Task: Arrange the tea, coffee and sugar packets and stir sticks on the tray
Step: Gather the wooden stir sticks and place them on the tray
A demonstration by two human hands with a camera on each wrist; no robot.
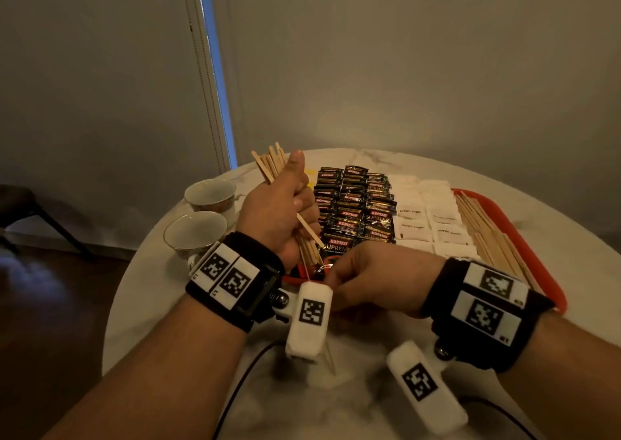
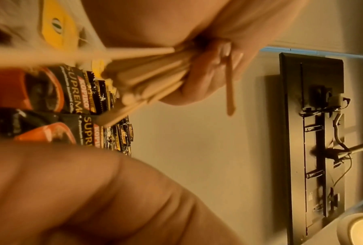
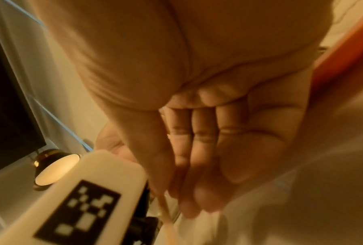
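Over the tray's (image 1: pixel 551 271) near edge, left grip (image 1: pixel 275 211) clutches stir sticks (image 1: pixel 268 164); right grip (image 1: pixel 376 281) pinches one.

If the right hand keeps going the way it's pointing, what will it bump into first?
Probably the bundle of stir sticks that the left hand grips; the right hand points left at their lower ends. Depth is unclear.

A red tray (image 1: pixel 534 244) on the marble table carried overlapping rows of black Kopiko coffee packets (image 1: pixel 356 211), white brown-sugar packets (image 1: pixel 433 224) beside them, and wooden stir sticks (image 1: pixel 487 234) along its right edge. Yellow tea packets (image 2: pixel 58 26) lay at the left. A fisted bundle of sticks (image 1: pixel 274 167) stood upright above the tray.
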